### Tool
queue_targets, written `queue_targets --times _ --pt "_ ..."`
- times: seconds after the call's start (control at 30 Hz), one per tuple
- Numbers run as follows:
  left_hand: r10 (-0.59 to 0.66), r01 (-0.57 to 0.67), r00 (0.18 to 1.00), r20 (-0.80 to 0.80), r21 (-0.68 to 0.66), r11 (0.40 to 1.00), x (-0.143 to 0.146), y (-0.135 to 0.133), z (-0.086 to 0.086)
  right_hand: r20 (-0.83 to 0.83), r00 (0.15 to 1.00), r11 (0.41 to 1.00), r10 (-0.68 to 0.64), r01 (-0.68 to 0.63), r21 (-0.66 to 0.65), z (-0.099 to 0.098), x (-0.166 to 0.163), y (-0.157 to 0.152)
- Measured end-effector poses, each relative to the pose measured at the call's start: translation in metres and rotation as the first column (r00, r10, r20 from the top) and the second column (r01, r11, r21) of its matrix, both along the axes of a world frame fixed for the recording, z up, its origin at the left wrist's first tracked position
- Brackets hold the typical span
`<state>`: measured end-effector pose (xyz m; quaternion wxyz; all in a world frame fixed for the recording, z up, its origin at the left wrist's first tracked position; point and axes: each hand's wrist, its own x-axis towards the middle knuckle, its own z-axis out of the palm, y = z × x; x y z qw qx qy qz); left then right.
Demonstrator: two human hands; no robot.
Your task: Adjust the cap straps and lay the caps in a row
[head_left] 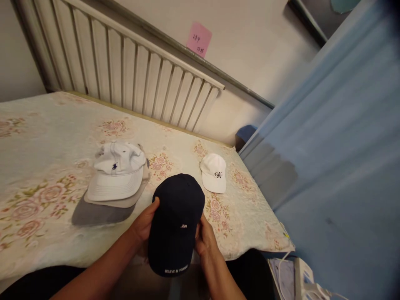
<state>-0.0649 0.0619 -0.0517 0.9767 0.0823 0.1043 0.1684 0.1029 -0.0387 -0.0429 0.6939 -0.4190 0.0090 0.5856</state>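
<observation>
A dark navy baseball cap [176, 208] is held up between my two hands at the near edge of the bed, its brim pointing down toward me with white lettering along it. My left hand [145, 221] grips the cap's left side, thumb on top. On the other side, my right hand [204, 235] is closed on the cap's edge, some fingers hidden beneath. Left of it lies a stack of caps, a white cap [117, 173] with a dark blue logo on top of beige and grey ones. A white cap with black "CK" letters [214, 173] sits alone farther right.
The caps lie on a flowered bed cover [56, 141]. A white radiator [134, 71] runs along the wall behind, with a pink note [199, 40] above. A blue curtain [328, 137] hangs at the right. White cables and a power strip [301, 275] are at lower right.
</observation>
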Motion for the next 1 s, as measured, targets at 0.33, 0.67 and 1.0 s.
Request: queue_targets --times 0.33,0.67,1.0 --pt "-0.069 0.071 0.992 0.107 -0.017 0.997 0.001 0.002 -0.015 -0.022 0.997 0.997 -0.074 0.074 -0.007 0.002 -0.006 -0.005" --pt "-0.020 0.021 0.998 -0.053 0.034 0.999 -0.001 -0.002 -0.015 0.005 0.996 0.995 -0.089 0.090 -0.054 -0.001 -0.007 -0.008" --pt "-0.047 0.041 0.995 0.083 0.075 0.996 -0.003 0.000 -0.027 0.133 0.989 0.996 -0.071 0.078 -0.048 -0.009 -0.007 -0.006"
